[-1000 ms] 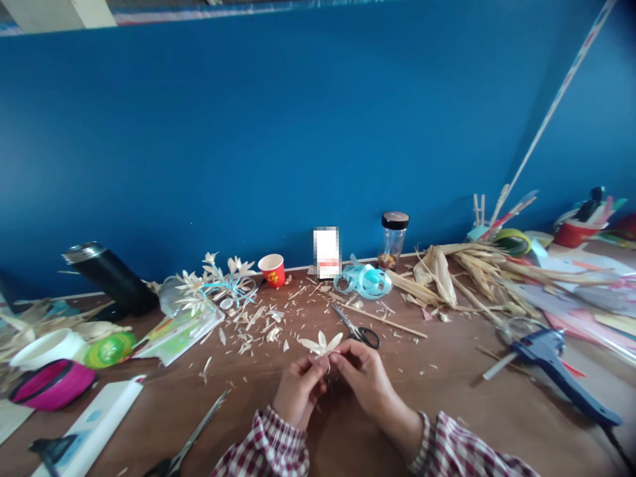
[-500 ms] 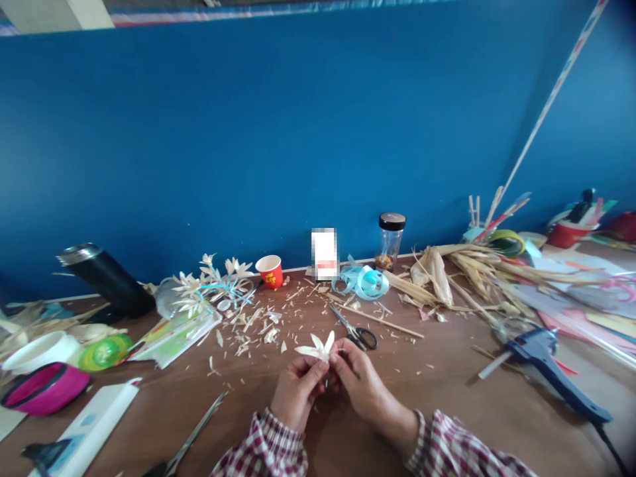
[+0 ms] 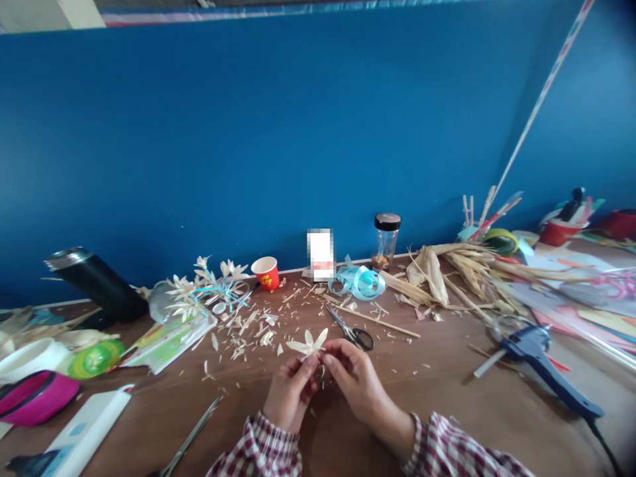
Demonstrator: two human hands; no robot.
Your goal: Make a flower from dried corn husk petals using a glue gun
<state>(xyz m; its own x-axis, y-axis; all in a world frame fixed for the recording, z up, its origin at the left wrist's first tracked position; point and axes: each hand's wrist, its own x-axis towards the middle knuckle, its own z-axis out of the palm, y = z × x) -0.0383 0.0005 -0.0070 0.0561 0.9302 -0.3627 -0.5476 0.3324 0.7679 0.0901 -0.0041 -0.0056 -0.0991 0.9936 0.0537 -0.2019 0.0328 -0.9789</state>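
Note:
A pale corn-husk flower with several pointed petals stands up from my fingertips, low in the middle of the view. My left hand pinches its base between thumb and fingers. Right beside it my right hand is closed, thumb against fingers, at the flower's lower right. What those fingertips hold is hidden; a thin pale loop shows just below, between the two hands. Black-handled scissors lie just beyond my right hand. Husk scraps litter the table past my left hand.
A second pair of scissors lies at the front left. The blue glue gun rests at right, near dried husks. Behind stand a red paper cup, light-blue ribbon, a lidded jar and finished flowers. A black flask leans at left.
The flower has tilted a little to the left and its petals have turned. Both hands stay together at its base. The whole view has shifted slightly.

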